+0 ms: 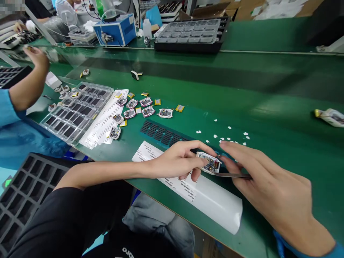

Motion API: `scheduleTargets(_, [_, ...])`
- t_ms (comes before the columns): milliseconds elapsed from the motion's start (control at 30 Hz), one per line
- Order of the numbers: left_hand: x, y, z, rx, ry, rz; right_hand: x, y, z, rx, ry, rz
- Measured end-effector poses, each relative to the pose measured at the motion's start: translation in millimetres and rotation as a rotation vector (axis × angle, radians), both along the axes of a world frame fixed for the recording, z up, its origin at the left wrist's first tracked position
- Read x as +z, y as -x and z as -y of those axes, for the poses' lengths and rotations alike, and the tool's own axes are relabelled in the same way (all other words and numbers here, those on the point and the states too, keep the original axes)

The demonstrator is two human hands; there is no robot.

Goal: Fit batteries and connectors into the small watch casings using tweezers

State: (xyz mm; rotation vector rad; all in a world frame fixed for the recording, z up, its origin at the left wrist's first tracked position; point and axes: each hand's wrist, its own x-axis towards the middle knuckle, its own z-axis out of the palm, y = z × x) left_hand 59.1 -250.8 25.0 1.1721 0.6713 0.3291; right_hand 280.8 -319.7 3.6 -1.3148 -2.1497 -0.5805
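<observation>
A single head-worn camera looks forward and down from the near edge of the green tabletop (268, 89), close above the hands, facing the far side, where trays and equipment stand; a co-worker's arm (29, 86) enters at far left.

Green surface (268, 93): smooth, semi-gloss mat. Clear plastic compartment tray (77, 109) glossy (glare on lids). White paper label sheet (209, 200) glossy. Thin metal tweezers (233, 175) matt.

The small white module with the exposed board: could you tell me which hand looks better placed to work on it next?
Probably the right hand: its tweezers already point at the module, which the left hand steadies.
</observation>
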Motion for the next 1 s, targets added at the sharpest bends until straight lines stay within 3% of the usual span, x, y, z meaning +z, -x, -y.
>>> scheduleTargets(267, [0.1, 2.1, 3.1, 0.015, -0.056, -0.005, -5.2, -2.7, 10.2, 0.046, 0.051, -0.049])
scheduleTargets(467, [-9.0, 3.1, 7.8, 0.051, -0.228, -0.050, -6.4, 6.5, 19.4, 0.112, 0.062, -0.058])
scheduleTargets(633, [-14.2, 2.4, 12.6, 0.017, -0.283, -0.025, 3.3, 16.6, 26.1, 0.091, 0.188, -0.029])
scheduleTargets(867, [-12.2, 4.2, 14.0, 0.017, -0.410, -0.047, -0.7, 15.7, 23.1, 0.113, 0.128, 0.052])
scheduleTargets(1000, [-9.8, 3.9, 14.2, 0.007, -0.578, -0.116, -6.8, 14.4, 21.7, 0.129, 0.236, -0.082])
